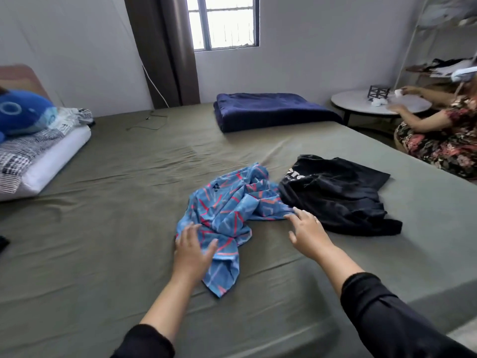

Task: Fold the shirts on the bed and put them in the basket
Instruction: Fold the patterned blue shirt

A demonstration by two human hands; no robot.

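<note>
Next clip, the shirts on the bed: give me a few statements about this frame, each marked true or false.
1. The blue shirt lies crumpled. True.
2. The black shirt is neatly folded. False: it lies loosely spread and rumpled.
3. The left hand rests on the blue shirt. True.
4. The right hand grips the black shirt. False: its open fingers reach the blue shirt's edge.
5. A basket stands on the bed. False: none is in view.

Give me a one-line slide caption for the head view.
Both open hands, left hand and right hand, reach a crumpled blue patterned shirt beside a black shirt.
</note>
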